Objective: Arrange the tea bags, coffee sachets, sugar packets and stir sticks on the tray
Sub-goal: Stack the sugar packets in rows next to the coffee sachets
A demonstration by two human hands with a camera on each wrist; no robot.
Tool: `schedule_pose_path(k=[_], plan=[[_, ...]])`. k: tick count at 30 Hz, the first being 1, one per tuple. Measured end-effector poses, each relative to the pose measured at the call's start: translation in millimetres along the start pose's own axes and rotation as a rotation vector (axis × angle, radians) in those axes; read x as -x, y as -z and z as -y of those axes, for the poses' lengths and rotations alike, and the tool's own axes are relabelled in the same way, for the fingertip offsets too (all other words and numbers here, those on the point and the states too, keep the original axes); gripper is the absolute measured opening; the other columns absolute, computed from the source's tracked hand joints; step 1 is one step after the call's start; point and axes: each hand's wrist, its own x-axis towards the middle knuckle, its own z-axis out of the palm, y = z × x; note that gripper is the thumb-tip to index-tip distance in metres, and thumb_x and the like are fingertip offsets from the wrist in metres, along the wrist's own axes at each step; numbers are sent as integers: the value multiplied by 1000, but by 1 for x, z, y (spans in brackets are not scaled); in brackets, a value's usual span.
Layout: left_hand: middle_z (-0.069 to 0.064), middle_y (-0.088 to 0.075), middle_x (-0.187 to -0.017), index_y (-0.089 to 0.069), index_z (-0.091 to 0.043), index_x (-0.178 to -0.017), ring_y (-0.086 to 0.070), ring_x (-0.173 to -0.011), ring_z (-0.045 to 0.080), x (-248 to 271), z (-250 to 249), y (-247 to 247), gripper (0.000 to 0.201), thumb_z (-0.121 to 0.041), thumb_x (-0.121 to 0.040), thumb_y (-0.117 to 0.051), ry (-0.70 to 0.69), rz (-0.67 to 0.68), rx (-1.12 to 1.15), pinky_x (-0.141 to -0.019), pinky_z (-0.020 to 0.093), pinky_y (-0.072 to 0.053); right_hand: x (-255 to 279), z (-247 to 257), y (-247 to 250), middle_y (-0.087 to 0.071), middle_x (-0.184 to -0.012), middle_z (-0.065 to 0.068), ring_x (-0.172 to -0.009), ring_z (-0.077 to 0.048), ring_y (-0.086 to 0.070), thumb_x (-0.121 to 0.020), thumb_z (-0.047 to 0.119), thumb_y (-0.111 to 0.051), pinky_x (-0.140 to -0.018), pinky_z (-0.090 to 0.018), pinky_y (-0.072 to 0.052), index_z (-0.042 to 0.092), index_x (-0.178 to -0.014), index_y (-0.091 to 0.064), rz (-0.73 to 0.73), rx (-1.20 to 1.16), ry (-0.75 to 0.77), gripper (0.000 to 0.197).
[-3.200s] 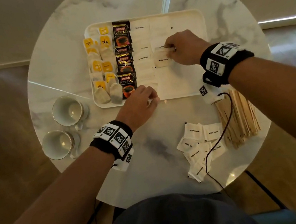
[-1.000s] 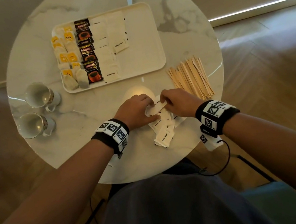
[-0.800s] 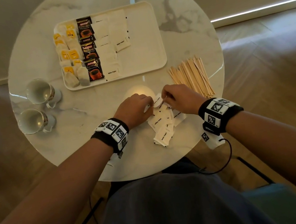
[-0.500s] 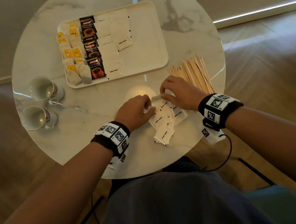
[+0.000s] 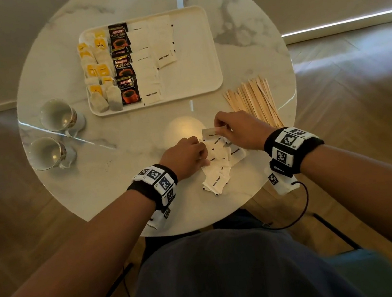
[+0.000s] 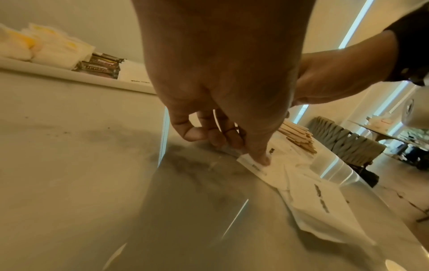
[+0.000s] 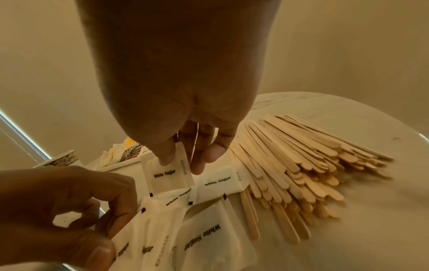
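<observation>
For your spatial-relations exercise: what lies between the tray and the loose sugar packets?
Only bare marble table between tray and loose sugar packets, shown in the head view.

We see the tray (image 5: pixel 202 45) at the table's (image 5: pixel 129 183) far side, two cups (image 5: pixel 53 134) left of it, stir sticks (image 5: pixel 254 104) right, loose sugar packets (image 5: pixel 217 178) nearest us.

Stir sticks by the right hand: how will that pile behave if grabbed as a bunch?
Likely stiff and light: the stir sticks look like thin flat wood. Loosely fanned and overlapping, so they'd probably slide apart and scatter in a partial grip. Flat, so unlikely to roll on the table.
</observation>
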Motion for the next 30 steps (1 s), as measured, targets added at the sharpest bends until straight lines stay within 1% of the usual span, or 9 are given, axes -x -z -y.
schedule_pose_path(k=[4, 8, 10, 13, 15, 18, 22, 26, 30], plan=[[1, -54, -101, -61, -19, -99, -52, -94, 22, 2, 3, 2, 15, -33, -94, -61, -56, -8, 22, -76, 42, -52, -1, 0, -1, -62, -85, 3, -74, -16, -57, -102, 29, -50, -67, -32, -49, 18, -101, -55, 4, 3, -19, 11], [-2, -58, -104, -58, -21, -108, -53, -98, 21, 4, 3, 10, 19, -35, -95, -59, -66, -28, 29, -79, 40, -50, -4, -1, 0, -60, -84, 5, -72, -13, -56, -102, 29, -50, -65, -29, -47, 19, -101, -54, -2, 9, -34, 11], [-5, -57, -108, -53, -28, -120, -53, -99, 17, 4, 2, 10, 32, -39, -92, -63, -95, -20, 26, -78, 36, -50, -5, -1, 1, -60, -84, 4, -73, -15, -56, -102, 27, -50, -65, -30, -47, 18, -101, -55, -6, 13, -30, 11], [-5, -53, -113, -44, -41, -138, -50, -102, 13, 1, -2, 6, 56, -41, -88, -68, -132, 73, -34, -78, 34, -50, -5, -1, 1, -61, -84, 3, -74, -17, -58, -102, 26, -50, -66, -30, -48, 17, -102, -55, -5, 13, -42, 11], [-3, -52, -117, -44, -38, -141, -51, -105, 16, -1, -4, 6, 60, -39, -88, -70, -115, 100, -33, -81, 37, -52, -5, -2, 1, -61, -84, 3, -73, -17, -57, -102, 27, -50, -66, -32, -49, 17, -102, -55, -7, 12, -47, 11], [-1, -52, -119, -49, -30, -138, -55, -104, 19, -3, -5, 10, 58, -35, -85, -73, -96, 93, 9, -82, 39, -53, -5, -3, 1, -60, -83, 4, -73, -16, -57, -102, 26, -51, -67, -31, -49, 16, -102, -55, -4, 11, -49, 11], [-3, -51, -123, -51, -32, -131, -57, -103, 17, -3, -6, 11, 50, -36, -86, -73, -116, 76, -15, -78, 40, -54, -6, -4, -1, -62, -84, 3, -74, -17, -58, -101, 27, -51, -68, -32, -50, 17, -101, -55, -1, 11, -52, 11], [-2, -51, -119, -55, -25, -121, -59, -96, 19, -3, -5, 11, 42, -35, -85, -74, -124, 63, 12, -76, 39, -53, -6, -7, -2, -62, -84, 2, -74, -19, -59, -101, 28, -51, -67, -32, -50, 18, -100, -54, -1, 12, -49, 11], [2, -58, -109, -60, -15, -107, -59, -88, 21, -7, -8, 16, 24, -31, -91, -68, -143, 50, 42, -74, 34, -50, -5, -9, -2, -63, -83, 1, -73, -19, -59, -101, 29, -51, -67, -34, -51, 19, -101, -54, 8, 15, -51, 11]])
